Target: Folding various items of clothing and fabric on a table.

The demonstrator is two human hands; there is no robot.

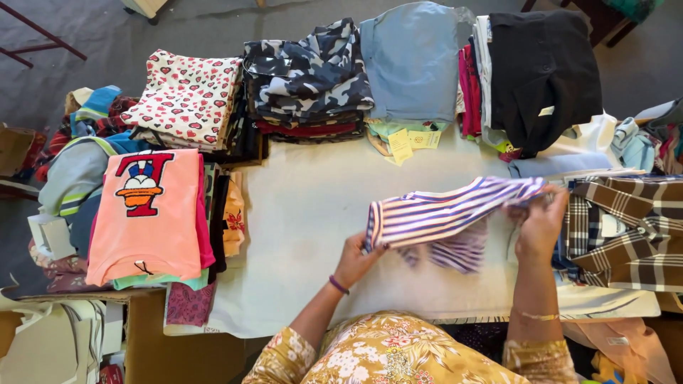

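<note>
Cloth (445,213), striped purple and white, hangs stretched between both hands above the middle of the white desk (306,213). Its long axis runs nearly level across the desk, rising a little toward the right hand. The left hand (353,259) pinches one end, its grip closed on the lower left corner; the right hand (541,226) pinches the other end, its grip closed on the upper right edge, fingers blurred. A loose fold of the same cloth sags below the taut edge, between the two grips and nearer the right one, just above the desk. Neither hand is nearer: each holds its own end, and the cloth's length spans the whole gap between them.

Beyond the left grip, well apart, lies a pink shirt (149,213) with a red and white emblem, atop a low stack. Past both grips, along the far edge of the desk, stand folded piles: a heart-print one (186,92), a camouflage one (309,71), a pale blue one (413,60) with yellow tags beneath, and a black garment (544,71). Just beside the right grip, on its outer side, lies a brown plaid shirt (626,227), its edge close to the right hand's fingers.
</note>
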